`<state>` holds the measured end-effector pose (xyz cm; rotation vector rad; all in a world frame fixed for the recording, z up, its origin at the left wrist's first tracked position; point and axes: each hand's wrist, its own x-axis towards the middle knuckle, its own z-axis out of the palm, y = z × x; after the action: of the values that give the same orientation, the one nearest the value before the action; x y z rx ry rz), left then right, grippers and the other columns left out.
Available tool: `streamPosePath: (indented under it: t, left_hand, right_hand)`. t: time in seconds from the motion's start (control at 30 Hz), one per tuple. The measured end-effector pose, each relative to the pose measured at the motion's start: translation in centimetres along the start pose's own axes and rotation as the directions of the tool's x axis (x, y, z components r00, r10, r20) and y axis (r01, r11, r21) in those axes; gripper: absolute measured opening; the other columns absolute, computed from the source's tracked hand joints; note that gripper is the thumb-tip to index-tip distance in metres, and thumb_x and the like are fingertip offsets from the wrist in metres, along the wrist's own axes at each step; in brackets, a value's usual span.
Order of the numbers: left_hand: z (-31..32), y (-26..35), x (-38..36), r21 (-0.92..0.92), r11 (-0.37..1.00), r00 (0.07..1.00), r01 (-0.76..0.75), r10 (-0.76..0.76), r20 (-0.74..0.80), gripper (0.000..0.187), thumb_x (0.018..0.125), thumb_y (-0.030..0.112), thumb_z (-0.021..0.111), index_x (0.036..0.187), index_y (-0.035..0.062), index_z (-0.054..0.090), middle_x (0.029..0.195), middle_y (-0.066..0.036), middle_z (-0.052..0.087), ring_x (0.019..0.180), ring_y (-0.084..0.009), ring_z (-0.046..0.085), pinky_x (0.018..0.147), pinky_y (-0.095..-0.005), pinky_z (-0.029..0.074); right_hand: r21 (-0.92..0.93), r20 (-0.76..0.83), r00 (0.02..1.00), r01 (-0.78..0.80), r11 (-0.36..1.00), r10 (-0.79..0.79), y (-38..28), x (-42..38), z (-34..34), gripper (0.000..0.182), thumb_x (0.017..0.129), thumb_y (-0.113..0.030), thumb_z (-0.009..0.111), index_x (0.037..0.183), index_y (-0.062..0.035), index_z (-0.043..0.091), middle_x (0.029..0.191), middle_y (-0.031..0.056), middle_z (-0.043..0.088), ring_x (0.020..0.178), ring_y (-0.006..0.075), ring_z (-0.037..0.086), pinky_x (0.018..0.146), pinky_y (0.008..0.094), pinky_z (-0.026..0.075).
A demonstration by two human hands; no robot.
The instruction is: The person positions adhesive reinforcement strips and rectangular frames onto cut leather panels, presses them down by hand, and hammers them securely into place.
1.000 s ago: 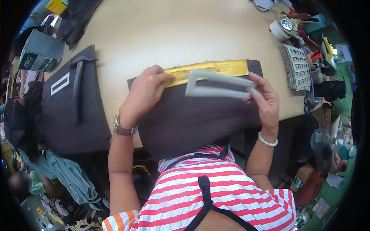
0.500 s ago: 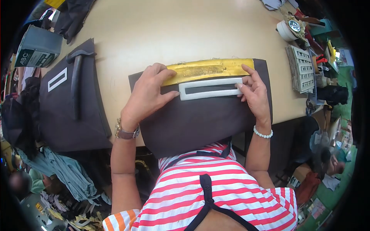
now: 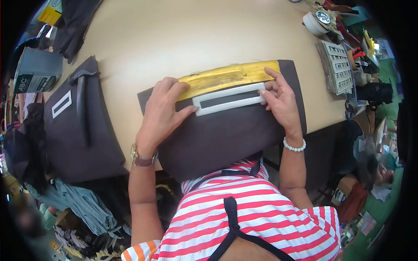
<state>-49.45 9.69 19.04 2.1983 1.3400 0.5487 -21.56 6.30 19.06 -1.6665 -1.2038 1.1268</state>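
A dark fabric panel [image 3: 226, 139] lies in front of me, hanging over the table's near edge. Across its top runs a yellow strip [image 3: 226, 75], with a white rectangular frame [image 3: 230, 99] just below it. My left hand [image 3: 163, 106] has fingertips on the strip's left end and its thumb at the frame's left corner. My right hand [image 3: 278, 98] pinches the frame's right end between thumb and a finger, its index finger stretched onto the strip. Dark fabric shows through the frame's slot.
On the left, a hammer [image 3: 82, 104] rests on another dark panel [image 3: 98, 148] bearing a white frame [image 3: 62, 104]. A grey box [image 3: 37, 69] stands behind it. At the right are a stack of slotted cards [image 3: 337, 67] and a white round tape roll [image 3: 314, 24].
The view has shifted slightly, so the panel and both hands appear a little further left and the panel is tilted more. Both hands keep their places at the frame's ends.
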Motion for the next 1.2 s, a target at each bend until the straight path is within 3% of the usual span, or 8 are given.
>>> streamPosePath:
  t: [0.1,0.23,0.77,0.87,0.97,1.0,1.1,1.2]
  left_hand:
    - [0.1,0.3,-0.1,0.018,1.000,1.000,-0.004,0.005,-0.010,0.045,0.069,0.018,0.078,0.107,0.0023,0.059,0.103,-0.012,0.054,0.099,-0.0296,0.052,0.086,-0.0384,0.044]
    - [0.1,0.4,-0.1,0.014,1.000,0.999,-0.024,0.024,-0.028,0.043,0.069,0.016,0.077,0.106,0.0023,0.059,0.102,-0.012,0.053,0.096,-0.0303,0.051,0.083,-0.0389,0.044]
    - [0.2,0.5,-0.2,0.006,1.000,1.000,-0.012,0.012,-0.016,0.045,0.070,0.015,0.077,0.108,0.0010,0.059,0.105,-0.014,0.053,0.098,-0.0303,0.052,0.084,-0.0377,0.045]
    - [0.5,0.6,-0.3,0.018,1.000,0.999,-0.013,0.013,-0.032,0.039,0.072,0.011,0.075,0.106,0.0021,0.060,0.109,-0.014,0.053,0.100,-0.0313,0.053,0.084,-0.0385,0.045]
    - [1.4,0.7,-1.2,0.121,0.967,0.968,-0.225,0.236,-0.083,0.032,0.072,0.006,0.072,0.103,0.0041,0.063,0.112,-0.015,0.056,0.104,-0.0319,0.054,0.088,-0.0401,0.044]
    - [1.8,0.7,-1.7,0.179,0.932,0.944,-0.314,0.328,-0.049,0.032,0.073,0.000,0.066,0.104,0.0067,0.065,0.117,-0.013,0.058,0.112,-0.0323,0.053,0.095,-0.0453,0.041]
    - [2.1,1.3,-3.2,0.377,0.868,0.943,-0.322,0.330,0.044,0.037,0.073,-0.002,0.063,0.108,0.0093,0.066,0.120,-0.010,0.059,0.120,-0.0327,0.050,0.100,-0.0514,0.037]
    - [2.5,0.8,-4.4,0.393,0.873,0.956,-0.288,0.287,0.063,0.041,0.077,0.001,0.058,0.117,0.0106,0.063,0.131,-0.009,0.053,0.129,-0.0325,0.041,0.103,-0.0562,0.032]
  right_hand:
    - [-0.200,-0.115,0.977,0.156,0.967,-0.181,0.9,-0.2,0.0,0.050,0.082,-0.001,0.063,0.128,0.0059,0.047,0.074,0.0034,0.060,0.061,0.0065,0.053,0.057,0.0216,0.045]
    - [-0.121,-0.182,0.974,0.117,0.986,-0.138,1.6,-0.4,0.3,0.047,0.080,-0.001,0.065,0.124,0.0072,0.051,0.071,0.0038,0.061,0.061,0.0067,0.052,0.061,0.0227,0.046]
    - [-0.153,-0.273,0.956,0.067,0.986,-0.107,1.5,-0.1,0.5,0.042,0.076,-0.001,0.071,0.115,0.0060,0.055,0.069,0.0085,0.065,0.057,0.0103,0.058,0.060,0.0230,0.047]
    - [-0.312,-0.238,0.958,0.080,0.947,-0.160,1.2,-0.5,1.0,0.031,0.078,-0.002,0.069,0.108,0.0000,0.061,0.072,0.0074,0.061,0.061,0.0164,0.058,0.061,0.0269,0.048]
    - [-0.756,-0.046,0.776,0.385,0.530,-0.629,2.7,-0.9,1.9,0.020,0.079,-0.004,0.066,0.100,-0.0050,0.065,0.076,0.0070,0.056,0.069,0.0236,0.057,0.064,0.0325,0.048]
    - [-0.780,-0.033,0.783,0.368,0.505,-0.621,2.4,-0.9,1.8,0.016,0.079,-0.007,0.066,0.095,-0.0071,0.067,0.080,0.0058,0.052,0.076,0.0249,0.056,0.066,0.0354,0.047]
    - [-0.733,-0.020,0.847,0.349,0.584,-0.531,1.9,-1.4,0.8,0.015,0.081,-0.009,0.063,0.095,-0.0057,0.066,0.087,0.0085,0.057,0.086,0.0269,0.058,0.074,0.0375,0.046]
    - [-0.870,-0.014,0.725,0.331,0.365,-0.688,1.7,-1.2,1.8,0.018,0.083,-0.011,0.059,0.098,-0.0020,0.064,0.098,0.0145,0.059,0.097,0.0319,0.057,0.085,0.0433,0.043]
